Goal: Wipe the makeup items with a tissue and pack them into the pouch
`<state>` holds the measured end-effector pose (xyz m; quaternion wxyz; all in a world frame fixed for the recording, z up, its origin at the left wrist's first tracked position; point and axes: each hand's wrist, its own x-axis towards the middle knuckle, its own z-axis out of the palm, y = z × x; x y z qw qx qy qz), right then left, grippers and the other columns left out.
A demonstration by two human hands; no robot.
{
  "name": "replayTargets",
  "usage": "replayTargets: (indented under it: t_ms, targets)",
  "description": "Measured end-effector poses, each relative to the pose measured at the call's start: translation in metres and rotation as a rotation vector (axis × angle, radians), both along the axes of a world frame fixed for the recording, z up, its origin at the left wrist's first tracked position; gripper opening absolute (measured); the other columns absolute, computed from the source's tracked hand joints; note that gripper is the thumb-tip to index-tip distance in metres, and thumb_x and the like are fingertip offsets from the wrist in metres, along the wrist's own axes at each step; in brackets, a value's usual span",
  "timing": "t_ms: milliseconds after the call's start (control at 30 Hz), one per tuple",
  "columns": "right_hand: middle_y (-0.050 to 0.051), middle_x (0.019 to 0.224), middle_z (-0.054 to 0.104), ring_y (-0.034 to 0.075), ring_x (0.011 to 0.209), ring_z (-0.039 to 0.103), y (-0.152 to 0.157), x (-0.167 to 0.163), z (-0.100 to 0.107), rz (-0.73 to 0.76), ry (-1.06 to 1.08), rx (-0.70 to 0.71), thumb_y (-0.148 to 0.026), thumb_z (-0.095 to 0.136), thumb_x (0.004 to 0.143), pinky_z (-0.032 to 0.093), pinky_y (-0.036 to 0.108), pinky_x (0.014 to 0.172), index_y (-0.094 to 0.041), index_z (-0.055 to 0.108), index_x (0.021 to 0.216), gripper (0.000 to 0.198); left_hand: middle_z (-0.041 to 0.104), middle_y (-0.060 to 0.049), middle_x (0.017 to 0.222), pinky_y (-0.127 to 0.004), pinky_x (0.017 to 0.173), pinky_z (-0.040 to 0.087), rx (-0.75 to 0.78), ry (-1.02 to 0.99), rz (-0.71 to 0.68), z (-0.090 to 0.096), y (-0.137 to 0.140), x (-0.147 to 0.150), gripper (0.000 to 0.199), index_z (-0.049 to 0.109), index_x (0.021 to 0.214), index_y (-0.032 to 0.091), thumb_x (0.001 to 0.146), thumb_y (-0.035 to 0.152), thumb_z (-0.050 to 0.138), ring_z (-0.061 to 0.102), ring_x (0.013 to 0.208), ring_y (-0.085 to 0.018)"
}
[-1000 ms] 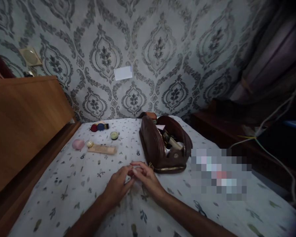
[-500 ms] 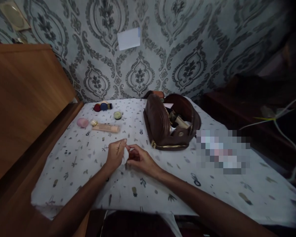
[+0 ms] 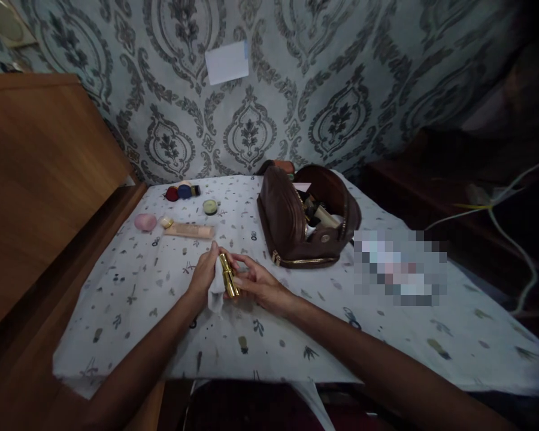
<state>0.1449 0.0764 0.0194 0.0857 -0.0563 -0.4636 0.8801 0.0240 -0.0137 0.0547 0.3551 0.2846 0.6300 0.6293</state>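
Between my hands is a shiny gold lipstick tube [image 3: 230, 280], tilted, with a narrower neck at its far end. My right hand [image 3: 266, 288] grips it from the right with the fingertips. My left hand [image 3: 203, 275] is closed on a white cloth [image 3: 215, 299], which hangs down and lies against the tube's left side. Both hands are above the front middle of the patterned white tablecloth [image 3: 161, 338]. Part of the cloth is hidden behind the left hand and the tube.
An open brown leather bag [image 3: 281, 218] with cosmetics inside stands right of centre. To the left lie a beige tube [image 3: 188, 230], a pink sponge [image 3: 145, 222], a small round green jar [image 3: 210, 207] and dark red and blue items [image 3: 185, 191]. A wooden panel [image 3: 40, 161] borders the left.
The gold tube has turned into plain view between my hands. My left hand has shifted slightly left, and more of the white cloth hangs down. The camera view has shifted a little.
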Motion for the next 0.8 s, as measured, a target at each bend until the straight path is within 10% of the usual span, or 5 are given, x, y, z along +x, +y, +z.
replayTargets:
  t_ms: [267,533,667,800]
  targets:
    - [-0.001,0.101,0.065,0.014,0.082,0.065,-0.005,-0.001,-0.003,-0.229,-0.051,-0.074,-0.040,0.089,0.060,0.056,0.025,0.066,-0.027,0.051,0.121,0.073,0.072,-0.010,0.108,-0.036,0.092,0.052,0.027,0.130,-0.379,-0.002,-0.005,0.003,0.075,0.052,0.129,0.015,0.070,0.055,0.076,0.066,0.103,-0.026]
    - [-0.002,0.066,0.061,0.012,0.047,0.057,0.011,0.009,0.008,-0.178,-0.232,0.329,-0.075,0.045,0.086,0.046,0.024,0.045,-0.022,0.058,0.118,0.063,0.055,-0.012,0.142,-0.046,0.119,0.028,-0.108,0.396,-0.319,-0.021,-0.011,0.001,0.061,0.053,0.133,0.017,0.084,0.051,0.062,0.042,0.139,-0.031]
    - [-0.002,0.059,0.057,0.013,0.049,0.054,0.026,0.033,0.039,-0.220,-0.231,0.793,-0.061,0.045,0.094,0.042,0.024,0.053,-0.018,0.066,0.111,0.051,0.066,-0.008,0.127,-0.040,0.108,0.044,-0.085,0.536,-0.263,-0.011,-0.012,0.008,0.051,0.059,0.129,0.023,0.087,0.053,0.057,0.056,0.125,-0.030]
    - [-0.003,0.066,0.059,0.012,0.061,0.054,0.034,0.053,0.057,-0.311,-0.057,0.879,-0.047,0.059,0.090,0.041,0.022,0.058,-0.018,0.068,0.110,0.036,0.075,-0.004,0.096,-0.031,0.083,0.055,-0.111,0.591,-0.245,-0.001,-0.008,0.023,0.042,0.072,0.103,0.026,0.085,0.059,0.055,0.068,0.087,-0.025]
